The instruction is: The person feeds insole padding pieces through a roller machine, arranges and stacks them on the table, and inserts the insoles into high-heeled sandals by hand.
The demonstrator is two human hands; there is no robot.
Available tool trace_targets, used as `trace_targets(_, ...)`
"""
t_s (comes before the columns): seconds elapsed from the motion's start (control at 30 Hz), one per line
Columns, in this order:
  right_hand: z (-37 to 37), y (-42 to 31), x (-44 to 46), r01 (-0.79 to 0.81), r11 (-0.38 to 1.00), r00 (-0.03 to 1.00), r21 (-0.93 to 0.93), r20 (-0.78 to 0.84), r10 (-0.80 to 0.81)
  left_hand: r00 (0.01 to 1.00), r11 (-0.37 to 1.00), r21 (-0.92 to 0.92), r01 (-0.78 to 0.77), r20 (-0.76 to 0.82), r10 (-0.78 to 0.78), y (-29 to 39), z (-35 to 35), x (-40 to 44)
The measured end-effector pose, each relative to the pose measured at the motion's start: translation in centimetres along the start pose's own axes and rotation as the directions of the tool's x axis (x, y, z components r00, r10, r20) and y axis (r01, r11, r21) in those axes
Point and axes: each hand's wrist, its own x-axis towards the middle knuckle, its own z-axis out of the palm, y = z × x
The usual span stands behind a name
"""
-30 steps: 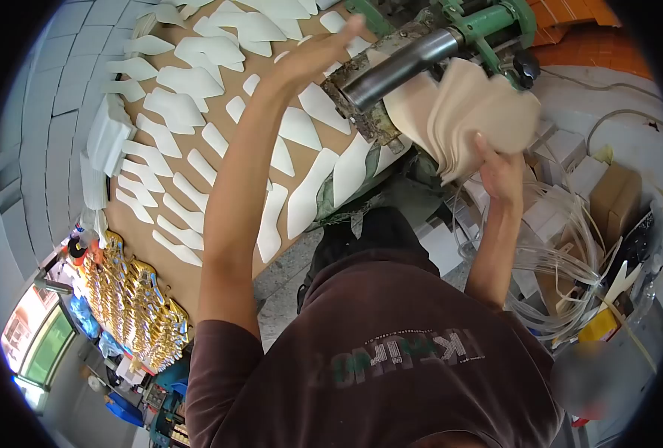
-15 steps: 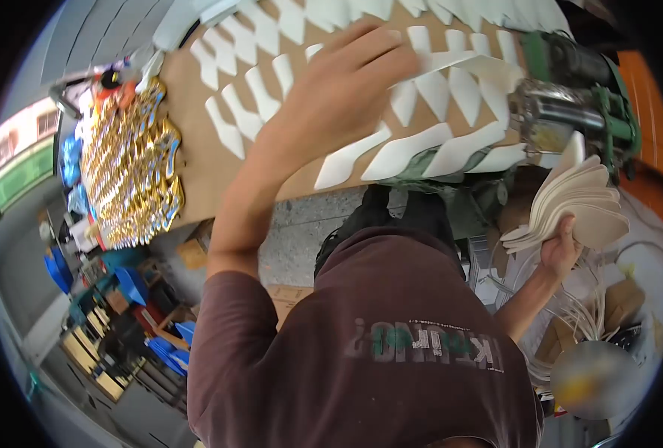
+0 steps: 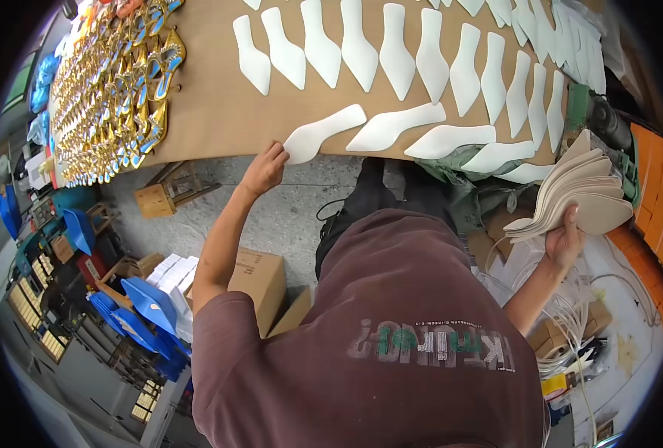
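My left hand [image 3: 264,170] is at the table's near edge, its fingers closed on the wide end of a white sole-shaped piece [image 3: 322,133] that lies slanted on the brown tabletop [image 3: 204,112]. Beside that piece, a row of similar ones [image 3: 395,127] runs along the edge to the right. Farther back stands another row of white pieces [image 3: 357,52], laid side by side. Off the table's right end, my right hand [image 3: 565,240] grips a fanned stack of beige sole-shaped pieces [image 3: 581,190], thumb on top.
Gold and blue shoe parts [image 3: 126,89] cover the table's left end. A green machine [image 3: 608,123] stands at the right. Below are a wooden stool [image 3: 158,200], a cardboard box [image 3: 256,284], blue chairs [image 3: 148,302] and coiled clear tubing [image 3: 570,306].
The view has swung left. My left hand has come from the machine side to the near edge, where a white piece now lies. My right hand still holds the beige stack.
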Motion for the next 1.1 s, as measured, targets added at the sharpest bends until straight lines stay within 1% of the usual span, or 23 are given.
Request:
trace_targets(0.13, 0.7, -0.5, -0.2, -0.008, 1.000, 0.999, -0.024, 0.048, 0.009, 0.999, 0.998, -0.055, 0.012, -0.039, -0.015, -0.5, 1.1, 1.6)
trace_targets(0.3, 1.0, -0.6, -1.2, 0.008, 0.998, 0.998, -0.061, 0.066, -0.004, 0.995, 0.990, -0.140, -0.021, -0.101, 0.006, 0.3, 1.1, 2.2)
trace_targets(0.33, 0.6, -0.4, -1.5, 0.011, 0.998, 0.998, -0.054, 0.056, -0.008, 0.995, 0.991, -0.134, -0.029, -0.095, 0.017, 0.4, 1.4, 2.1)
trace_targets(0.4, -0.5, 0.2, -2.3, 0.016, 0.998, 0.999, -0.056, 0.045, -0.014, 0.960, 0.931, -0.336, 0.144, -0.180, -0.214, 0.4, 3.3, 1.0)
trace_targets(0.47, -1.7, 0.7, -2.9, 0.024, 0.998, 0.999, -0.055, 0.030, -0.022, 0.873, 0.801, -0.531, 0.275, -0.210, -0.439, 0.9, 4.0, 0.3)
trace_targets(0.5, -1.4, 0.7, -3.3, 0.035, 0.999, 0.999, -0.041, 0.010, -0.034, 0.760, 0.687, -0.585, 0.431, -0.176, -0.626, 2.1, 3.0, 0.4)
trace_targets(0.53, -0.5, 0.7, -3.7, 0.050, 0.998, 0.999, -0.029, -0.011, -0.050, 0.612, 0.541, -0.632, 0.554, -0.132, -0.780, 3.8, 1.5, 1.1)
trace_targets(0.57, 0.3, 0.3, -4.1, 0.064, 0.998, 0.997, -0.027, -0.029, -0.065, 0.630, 0.556, -0.629, 0.544, -0.132, -0.765, 5.6, 0.4, 2.6)
trace_targets(0.63, 2.0, -0.4, -5.3, -0.062, 0.977, 0.997, -0.205, -0.059, 0.051, 0.518, 0.443, -0.762, 0.472, -0.166, -0.839, 9.8, -1.4, 7.7)
trace_targets(0.67, 2.7, -0.1, -5.0, 0.096, 0.967, 0.990, -0.235, 0.119, -0.070, 0.656, 0.414, -0.753, 0.511, 0.030, -0.755, 13.5, -3.1, 11.2)
trace_targets(0.7, 3.3, 0.5, -4.0, 0.255, 0.936, 0.937, -0.242, 0.299, -0.178, 0.803, 0.275, -0.890, 0.363, 0.149, -0.577, 18.3, -4.1, 15.0)
trace_targets(0.73, 4.5, -0.4, -3.3, 0.225, 0.953, 0.896, -0.205, 0.427, -0.120, 0.864, -0.001, -0.961, 0.278, 0.250, -0.436, 23.1, -5.1, 19.1)
trace_targets(0.77, 5.9, -0.9, -3.7, 0.056, 0.986, 0.953, -0.156, 0.304, -0.006, 0.914, -0.291, -0.929, 0.228, 0.308, -0.265, 27.4, -5.7, 22.3)
trace_targets(0.8, 6.4, -1.3, -4.1, -0.103, 0.992, 0.976, -0.077, 0.186, 0.116, 0.970, -0.369, -0.912, 0.178, 0.226, -0.090, 30.3, -5.5, 24.4)
trace_targets(0.83, 5.8, -1.8, -4.4, -0.081, 0.994, 0.984, -0.078, 0.151, 0.092, 0.972, -0.365, -0.910, 0.199, 0.231, -0.047, 31.8, -6.7, 26.4)
trace_targets(0.87, 5.1, -2.3, -4.5, -0.003, 1.000, 0.997, -0.020, 0.081, 0.005, 0.946, -0.061, -0.945, 0.322, 0.319, 0.063, 33.4, -8.3, 28.7)
trace_targets(0.9, 4.2, -2.8, -4.6, 0.081, 0.996, 0.997, 0.031, 0.009, -0.081, 0.898, 0.261, -0.891, 0.372, 0.416, 0.140, 35.0, -9.8, 31.1)
trace_targets(0.93, 3.2, -3.2, -4.6, 0.169, 0.983, 0.984, 0.077, -0.063, -0.164, 0.838, 0.560, -0.753, 0.345, 0.516, 0.176, 36.7, -10.9, 33.2)
trace_targets(0.97, 2.1, -3.6, -4.6, 0.252, 0.960, 0.962, 0.119, -0.135, -0.236, 0.774, 0.799, -0.544, 0.255, 0.610, 0.168, 38.1, -11.2, 34.8)
trace_targets(1.03, -1.0, -4.4, -4.3, 0.210, 0.977, 0.944, -0.029, -0.255, -0.211, 0.906, 0.757, -0.630, 0.174, 0.404, 0.128, 40.7, -10.5, 36.4)
trace_targets(1.07, -2.7, -4.2, -3.4, 0.214, 0.976, 0.936, -0.027, -0.279, -0.213, 0.897, 0.762, -0.625, 0.168, 0.418, 0.145, 41.1, -9.4, 37.9)
trace_targets(1.1, -4.5, -3.6, -2.0, 0.094, 0.995, 0.906, -0.027, -0.413, -0.097, 0.979, 0.628, -0.778, 0.019, 0.143, 0.147, 40.9, -7.8, 40.0)
